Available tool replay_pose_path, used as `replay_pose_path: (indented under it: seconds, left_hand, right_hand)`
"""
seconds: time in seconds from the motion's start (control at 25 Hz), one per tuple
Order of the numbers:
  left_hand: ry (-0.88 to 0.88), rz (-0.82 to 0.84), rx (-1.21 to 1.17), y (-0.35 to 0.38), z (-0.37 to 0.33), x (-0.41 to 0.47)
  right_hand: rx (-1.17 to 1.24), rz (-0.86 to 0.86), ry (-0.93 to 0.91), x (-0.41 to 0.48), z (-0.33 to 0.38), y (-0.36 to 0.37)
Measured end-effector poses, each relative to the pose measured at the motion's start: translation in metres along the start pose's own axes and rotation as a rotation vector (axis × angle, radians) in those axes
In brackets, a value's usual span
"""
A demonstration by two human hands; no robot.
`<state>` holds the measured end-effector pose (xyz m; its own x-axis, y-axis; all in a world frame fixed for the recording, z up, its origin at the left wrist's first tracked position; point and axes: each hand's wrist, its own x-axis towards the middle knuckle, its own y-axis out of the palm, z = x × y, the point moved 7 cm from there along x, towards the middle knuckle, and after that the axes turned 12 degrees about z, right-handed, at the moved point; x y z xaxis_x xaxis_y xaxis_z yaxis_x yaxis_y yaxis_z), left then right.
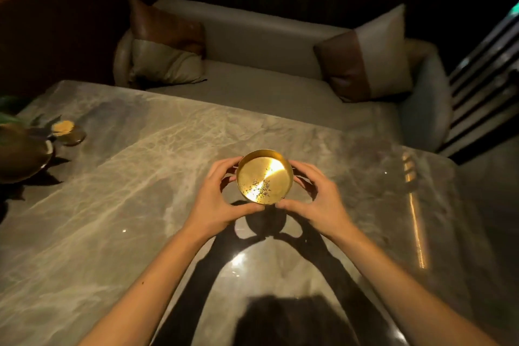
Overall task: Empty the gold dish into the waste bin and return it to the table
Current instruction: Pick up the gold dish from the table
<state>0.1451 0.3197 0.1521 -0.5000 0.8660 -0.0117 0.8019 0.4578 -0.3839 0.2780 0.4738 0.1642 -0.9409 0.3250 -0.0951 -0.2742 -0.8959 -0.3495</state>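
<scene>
A round gold dish [264, 175] with a low rim sits between both my hands above the middle of the grey marble table [140, 191]. A few dark crumbs lie on its shiny bottom near the front. My left hand [217, 199] wraps the dish's left side, thumb at the front rim and fingers behind. My right hand [316, 199] holds the right side the same way. The dish's shadow falls on the table just below it. No waste bin is in view.
A dark bowl-shaped vessel with leaves [22, 152] and a small jar with a tan lid [66, 130] stand at the table's left edge. A beige sofa [266, 76] with two brown-and-cream cushions lies beyond the far edge. A striped railing [483, 87] is at the right.
</scene>
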Motion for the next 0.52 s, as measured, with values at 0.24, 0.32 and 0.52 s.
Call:
replay_pose_path:
  seconds: [0.24,0.32,0.52]
  left_hand:
    - [0.052,0.069,-0.032,0.118,-0.073,0.02]
    - [0.077,0.098,-0.023,0.141,-0.092,0.025]
    - [0.115,0.133,-0.029,0.161,-0.115,0.037]
  right_hand:
    - [0.047,-0.117,0.024,-0.095,-0.026,-0.108]
    - [0.053,-0.145,0.034,-0.115,-0.032,-0.13]
    - [0.025,-0.205,0.031,-0.134,-0.028,-0.155]
